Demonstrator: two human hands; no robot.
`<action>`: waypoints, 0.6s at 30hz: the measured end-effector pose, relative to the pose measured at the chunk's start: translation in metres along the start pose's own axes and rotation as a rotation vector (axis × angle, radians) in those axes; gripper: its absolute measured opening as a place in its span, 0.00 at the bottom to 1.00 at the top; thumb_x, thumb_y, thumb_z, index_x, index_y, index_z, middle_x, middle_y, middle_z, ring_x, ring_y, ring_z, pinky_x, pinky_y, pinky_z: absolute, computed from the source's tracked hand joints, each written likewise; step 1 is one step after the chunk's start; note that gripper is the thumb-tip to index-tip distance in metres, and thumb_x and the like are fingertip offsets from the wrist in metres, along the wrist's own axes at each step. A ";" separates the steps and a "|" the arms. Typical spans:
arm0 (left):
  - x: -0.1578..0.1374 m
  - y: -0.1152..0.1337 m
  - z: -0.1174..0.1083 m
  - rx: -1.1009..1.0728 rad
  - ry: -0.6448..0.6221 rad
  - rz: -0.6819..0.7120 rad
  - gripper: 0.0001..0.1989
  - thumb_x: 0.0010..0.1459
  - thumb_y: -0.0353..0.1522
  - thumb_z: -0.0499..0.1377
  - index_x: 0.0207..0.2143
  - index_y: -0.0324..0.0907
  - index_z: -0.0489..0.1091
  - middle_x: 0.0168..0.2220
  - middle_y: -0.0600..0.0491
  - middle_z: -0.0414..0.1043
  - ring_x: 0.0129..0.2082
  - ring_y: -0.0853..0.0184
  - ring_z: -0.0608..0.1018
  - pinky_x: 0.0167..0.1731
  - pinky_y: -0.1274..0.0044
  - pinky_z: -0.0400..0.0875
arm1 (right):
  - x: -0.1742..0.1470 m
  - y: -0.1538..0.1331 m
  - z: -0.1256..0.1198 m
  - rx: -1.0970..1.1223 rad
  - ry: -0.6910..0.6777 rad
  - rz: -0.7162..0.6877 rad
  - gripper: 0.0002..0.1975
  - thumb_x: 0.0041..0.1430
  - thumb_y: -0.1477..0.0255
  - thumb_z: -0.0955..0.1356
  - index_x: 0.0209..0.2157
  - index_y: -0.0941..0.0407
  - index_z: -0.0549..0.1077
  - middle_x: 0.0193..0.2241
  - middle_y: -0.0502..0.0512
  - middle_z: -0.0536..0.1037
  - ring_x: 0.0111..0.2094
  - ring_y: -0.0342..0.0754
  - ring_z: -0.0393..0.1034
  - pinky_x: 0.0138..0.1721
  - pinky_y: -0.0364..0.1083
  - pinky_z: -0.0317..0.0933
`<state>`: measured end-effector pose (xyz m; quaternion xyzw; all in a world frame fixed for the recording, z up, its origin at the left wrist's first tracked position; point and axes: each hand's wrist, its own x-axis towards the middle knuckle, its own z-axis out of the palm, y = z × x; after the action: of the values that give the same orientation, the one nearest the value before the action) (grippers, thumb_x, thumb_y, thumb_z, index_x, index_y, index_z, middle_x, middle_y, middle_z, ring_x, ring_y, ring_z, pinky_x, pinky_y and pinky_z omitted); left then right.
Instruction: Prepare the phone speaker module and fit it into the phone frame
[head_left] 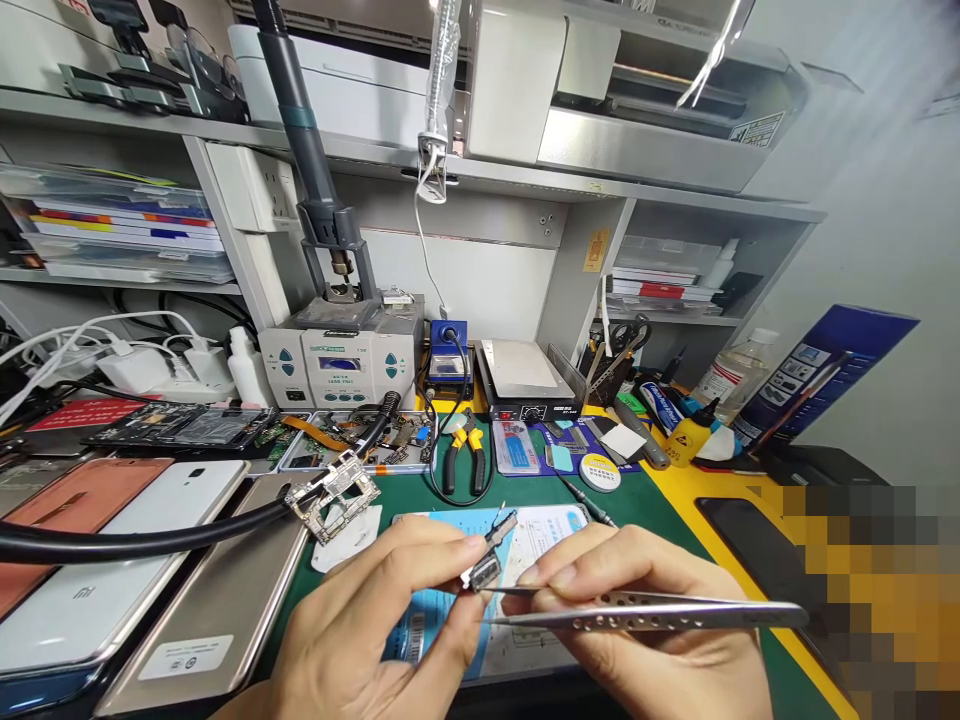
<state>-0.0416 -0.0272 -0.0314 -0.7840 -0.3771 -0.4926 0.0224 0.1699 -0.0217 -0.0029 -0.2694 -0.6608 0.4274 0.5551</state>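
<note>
From my distant place I look through the head camera, and the relation which matters most lies a little below the centre of the frame: the small dark part (486,570) is at the fingertips of the left hand (367,620), directly to the left of the points of the tweezers (675,614) in the right hand (652,570). The long axis of this part goes slantwise, from lower left to upper right, while the tweezers lie almost level, their points toward the left and their closed end toward the right side of the frame. So the two axes cross at an angle, and the left hand is the nearer one, because it is already in contact with the part. My left hand pinches it between thumb and index finger, with the other fingers behind. My right hand pinches the tweezers between thumb and fingers, and the two prongs stand slightly apart at the tips. The upper prong reaches the lower edge of the part, but whether it truly touches I cannot tell; the lower prong ends near my left thumb. Both hands are above a blue-and-white card (559,530), which lies on the green mat (637,500). To the upper left of my left hand I see a circuit board (334,510), higher in the frame the pliers (475,448), and at the lower left a white phone (112,595) beside a gold phone (202,580).
</note>
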 end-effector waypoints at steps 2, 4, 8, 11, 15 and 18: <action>0.000 0.000 0.000 0.004 -0.005 0.010 0.17 0.57 0.23 0.61 0.47 0.45 0.68 0.39 0.51 0.81 0.38 0.67 0.84 0.42 0.80 0.81 | 0.000 0.000 0.000 0.005 0.002 -0.005 0.13 0.56 0.82 0.75 0.36 0.48 0.83 0.32 0.53 0.86 0.33 0.48 0.82 0.35 0.42 0.77; -0.001 0.000 0.000 0.001 -0.010 0.008 0.16 0.57 0.23 0.61 0.47 0.45 0.68 0.39 0.51 0.81 0.38 0.67 0.84 0.42 0.80 0.81 | 0.000 -0.001 0.000 0.010 0.022 -0.006 0.11 0.56 0.81 0.76 0.36 0.49 0.83 0.32 0.53 0.86 0.32 0.49 0.82 0.35 0.43 0.77; -0.001 -0.001 -0.001 -0.025 -0.003 0.016 0.16 0.57 0.23 0.62 0.47 0.44 0.68 0.38 0.51 0.81 0.37 0.67 0.84 0.43 0.80 0.80 | 0.001 -0.001 0.001 0.028 0.099 -0.029 0.07 0.58 0.78 0.76 0.33 0.51 0.83 0.29 0.55 0.85 0.31 0.51 0.82 0.34 0.45 0.78; -0.002 -0.001 -0.002 -0.022 0.012 0.023 0.17 0.57 0.23 0.62 0.47 0.44 0.68 0.38 0.52 0.80 0.37 0.68 0.84 0.44 0.81 0.80 | -0.001 -0.001 0.004 0.045 0.150 -0.041 0.07 0.57 0.78 0.76 0.33 0.50 0.83 0.28 0.54 0.84 0.31 0.49 0.81 0.35 0.44 0.77; -0.005 0.004 0.003 -0.003 0.080 -0.041 0.15 0.57 0.24 0.62 0.46 0.46 0.70 0.38 0.54 0.80 0.37 0.69 0.84 0.44 0.82 0.79 | -0.003 0.000 0.006 0.065 0.187 -0.037 0.07 0.56 0.78 0.76 0.32 0.50 0.83 0.28 0.54 0.83 0.32 0.48 0.80 0.35 0.42 0.77; -0.007 0.010 0.009 -0.018 0.187 -0.154 0.12 0.58 0.26 0.63 0.43 0.49 0.73 0.37 0.57 0.79 0.36 0.70 0.83 0.44 0.81 0.78 | -0.004 -0.001 0.007 0.035 0.184 -0.036 0.05 0.56 0.75 0.77 0.32 0.49 0.83 0.27 0.55 0.84 0.31 0.51 0.81 0.34 0.45 0.78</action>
<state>-0.0299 -0.0346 -0.0383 -0.7035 -0.4278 -0.5673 0.0125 0.1645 -0.0275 -0.0042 -0.2859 -0.6042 0.4025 0.6254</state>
